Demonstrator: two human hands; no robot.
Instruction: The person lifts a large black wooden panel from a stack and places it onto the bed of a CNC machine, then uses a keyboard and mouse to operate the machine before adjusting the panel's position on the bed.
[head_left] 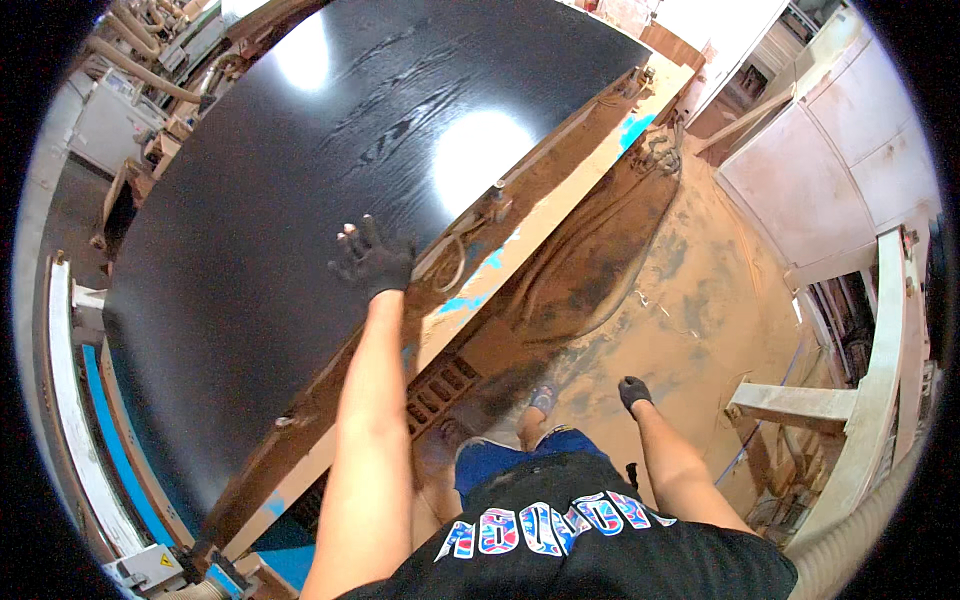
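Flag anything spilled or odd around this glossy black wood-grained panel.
Loose tan-brown dust coats the workshop floor beside the long tan beam with blue patches; it looks unswept. The panel itself shows no obvious damage.

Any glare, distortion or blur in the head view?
All head view: two white glare patches wash out grain on the black panel; the white rail at far left bows with the fisheye, and the corners go black; left hand and right hand show no obvious motion blur.
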